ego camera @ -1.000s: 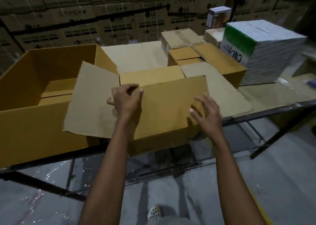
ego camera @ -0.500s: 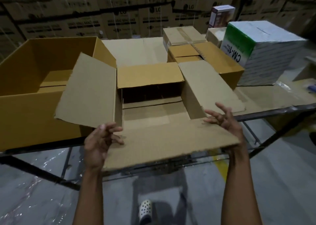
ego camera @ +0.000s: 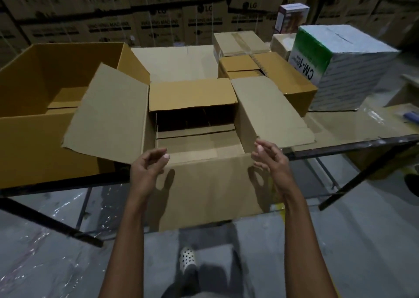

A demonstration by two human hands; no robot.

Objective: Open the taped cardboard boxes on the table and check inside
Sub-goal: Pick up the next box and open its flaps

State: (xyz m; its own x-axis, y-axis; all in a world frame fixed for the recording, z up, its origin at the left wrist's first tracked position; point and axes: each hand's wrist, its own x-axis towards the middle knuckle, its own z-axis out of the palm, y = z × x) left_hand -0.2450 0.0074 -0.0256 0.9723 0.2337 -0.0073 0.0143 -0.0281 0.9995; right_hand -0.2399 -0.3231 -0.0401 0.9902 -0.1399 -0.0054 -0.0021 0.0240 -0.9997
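Your left hand (ego camera: 147, 168) and right hand (ego camera: 271, 159) hover over the near flap (ego camera: 210, 189), fingers loosely curled, each grip released and holding nothing. The middle box (ego camera: 195, 148) sits at the table (ego camera: 349, 142) front edge, all four flaps folded out, visible interior bare. The larger open box (ego camera: 34, 143) touches its left flap.

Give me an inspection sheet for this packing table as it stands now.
Surface: table, cardboard-lined, dark metal frame.
Job's things: middle box open, four flaps spread, nothing seen inside; large box on its left open; taped box behind shut.
Clutter: white-and-green carton, small purple box.
Hands: left hand and right hand open, holding nothing.
Cables: nothing seen.
Surroundings: stacked cartons behind.
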